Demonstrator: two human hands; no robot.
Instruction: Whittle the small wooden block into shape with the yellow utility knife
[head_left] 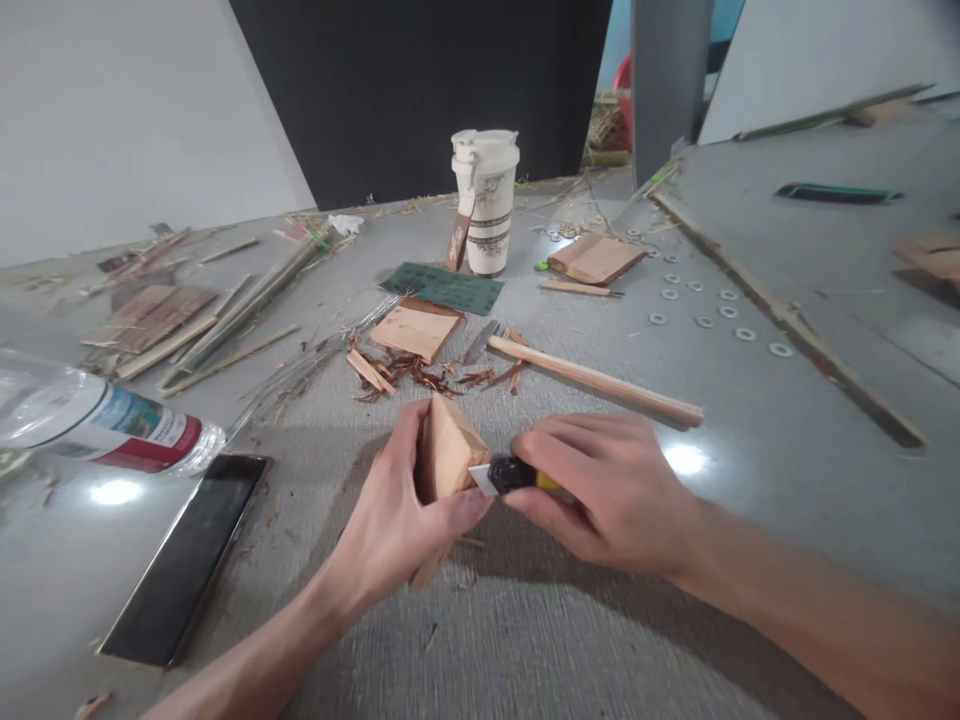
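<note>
My left hand (409, 500) is closed around a wooden block (450, 450), held tilted above the grey work surface. In my right hand (607, 490) is a utility knife (517, 474) with a black and yellow body. Its short blade rests at the block's right edge, close to my left thumb. Just beyond the hands lie brown wood shavings (420, 374), a flat wooden piece (417, 328) and a chisel (592, 378) with a long wooden handle. A pale sliver of wood shows beneath my left hand.
On the left are a phone (187, 560), a clear plastic bottle (135, 425) and bamboo strips (240, 310). A white lidded cup (491, 205) stands behind a green sheet (442, 287). Several metal washers (727, 312), a wooden board (596, 258) and a long wooden strip (795, 325) lie to the right.
</note>
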